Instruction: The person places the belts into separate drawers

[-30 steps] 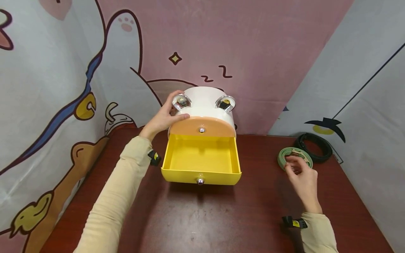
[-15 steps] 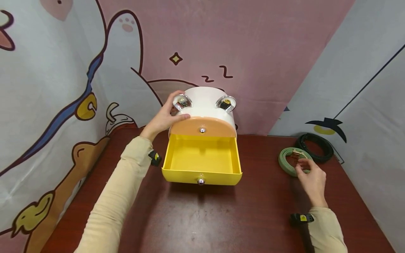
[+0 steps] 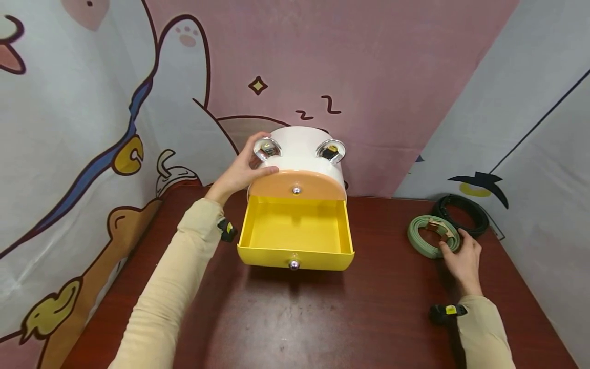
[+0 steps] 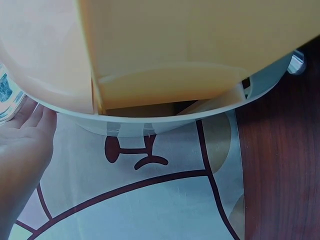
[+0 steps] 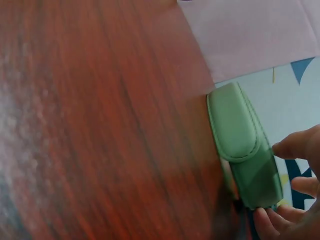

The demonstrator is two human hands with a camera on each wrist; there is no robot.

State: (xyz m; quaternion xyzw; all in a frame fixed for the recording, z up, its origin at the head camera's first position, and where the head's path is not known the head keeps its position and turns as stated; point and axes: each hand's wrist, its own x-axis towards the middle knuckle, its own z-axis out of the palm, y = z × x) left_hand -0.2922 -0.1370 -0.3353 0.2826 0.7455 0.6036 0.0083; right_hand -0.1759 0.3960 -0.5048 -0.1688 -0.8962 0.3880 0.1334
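Observation:
A white storage box (image 3: 299, 146) with two round chrome eyes stands on the table. Its yellow drawer (image 3: 295, 225) is pulled out and holds nothing. My left hand (image 3: 239, 171) grips the box's upper left side around one eye, thumb on the front; in the left wrist view only part of that hand (image 4: 25, 150) shows, against the rim. At the right, my right hand (image 3: 463, 259) touches the near right edge of a coiled green belt (image 3: 419, 238) with loosely bent, spread fingers. The right wrist view shows this belt (image 5: 235, 122) from the side, fingertips at its end.
A coiled black belt (image 3: 479, 218) lies just behind the green one. Above the yellow drawer is a shut orange drawer (image 3: 276, 185) with a chrome knob. Printed cloth (image 3: 392, 77) hangs behind the wooden table (image 3: 382, 307) and along both sides.
My right hand has moved right, from over the green belt's centre to its near right edge. The belt has stayed in place. My left hand keeps its hold on the storage box.

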